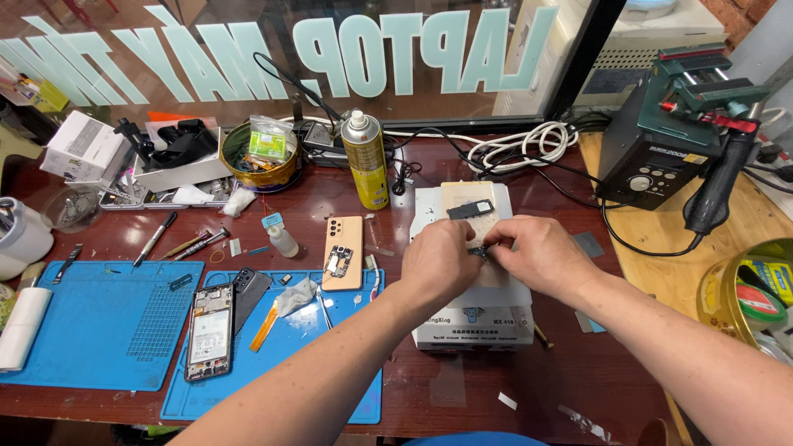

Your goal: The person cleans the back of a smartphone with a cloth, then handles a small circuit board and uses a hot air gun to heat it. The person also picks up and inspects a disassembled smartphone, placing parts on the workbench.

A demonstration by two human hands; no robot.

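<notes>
Both my hands meet over a white heating-plate box [475, 322] in the middle of the bench. My left hand [439, 258] and my right hand [535, 252] pinch a small dark part [479, 250] between their fingertips. On the plate behind them lies a thin beige panel [462, 216] with a dark flat component [471, 209] on it. A peach phone back [343, 252] with an exposed board lies to the left. An opened phone [209, 332] rests on a blue mat [273, 363].
A yellow spray can [366, 161] stands behind the box. A dark hot-air station [661, 149] with its handle [723, 186] sits at right, with white cables [520, 144] coiled beside it. A second blue mat [107, 322], tweezers, a small bottle [281, 238] and a tin bowl [260, 157] lie left.
</notes>
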